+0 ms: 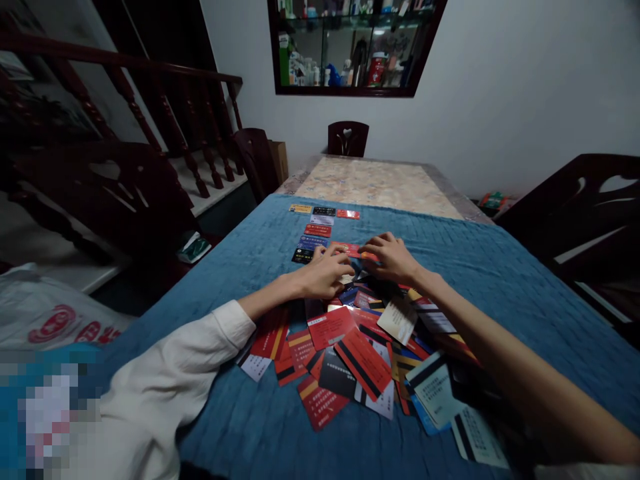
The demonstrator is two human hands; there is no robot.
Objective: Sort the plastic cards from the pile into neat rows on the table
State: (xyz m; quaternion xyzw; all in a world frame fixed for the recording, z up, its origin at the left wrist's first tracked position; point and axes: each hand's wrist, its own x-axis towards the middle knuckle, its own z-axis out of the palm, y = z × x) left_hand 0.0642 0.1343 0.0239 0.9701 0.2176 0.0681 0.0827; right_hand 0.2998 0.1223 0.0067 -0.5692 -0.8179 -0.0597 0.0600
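Observation:
My left hand [326, 272] is bent over the left end of a red card [350, 250], its fingertips on the card. From the other side my right hand [393, 257] has its curled fingers at the right end, over an orange-red patch that may be a second card. Below both hands spreads a loose pile of bank-style cards, among them a red card with a black stripe [365, 363], a black card [336, 373] and a cream card [397, 320]. Beyond my left hand lies a column of cards, including a blue card [313, 243] and a red one [317, 231].
A blue cloth [225, 267] covers the near part of the table, with a patterned tabletop [375, 180] beyond. Dark chairs stand around, one at the far end [349, 139]. A white plastic bag [55, 313] is at the left. Pale cards [477, 433] lie near my right forearm.

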